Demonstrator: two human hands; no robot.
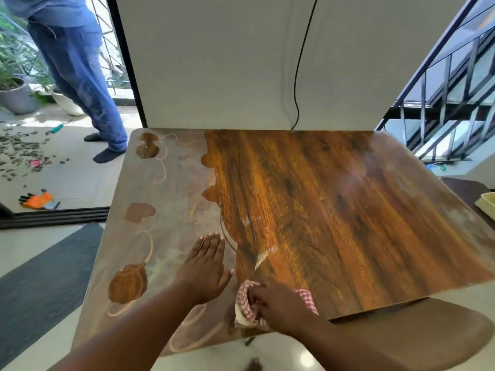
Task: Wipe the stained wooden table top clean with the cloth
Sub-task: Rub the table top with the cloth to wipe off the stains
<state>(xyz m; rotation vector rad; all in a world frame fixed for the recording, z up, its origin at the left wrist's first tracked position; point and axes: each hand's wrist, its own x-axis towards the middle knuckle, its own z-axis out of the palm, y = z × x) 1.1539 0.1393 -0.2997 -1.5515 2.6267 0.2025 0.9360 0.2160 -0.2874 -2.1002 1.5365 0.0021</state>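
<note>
The wooden table top [321,199] fills the middle of the view. Its right part shows glossy brown grain. A dull grey film [174,199] with wet blotches and curved streaks covers its left part. My right hand [278,303] is closed on a red-and-white checked cloth [247,303], pressed on the table near the front edge, at the border between film and clean wood. My left hand [206,266] lies flat on the filmed area just left of the cloth, palm down, fingers together and extended.
A brown chair seat [417,338] sits at the table's front right corner. A person in blue trousers [80,70] stands at the back left by the doorway. An orange glove [37,200] lies on the floor. A dark mat [40,285] lies left. A black cable [300,76] hangs behind the table.
</note>
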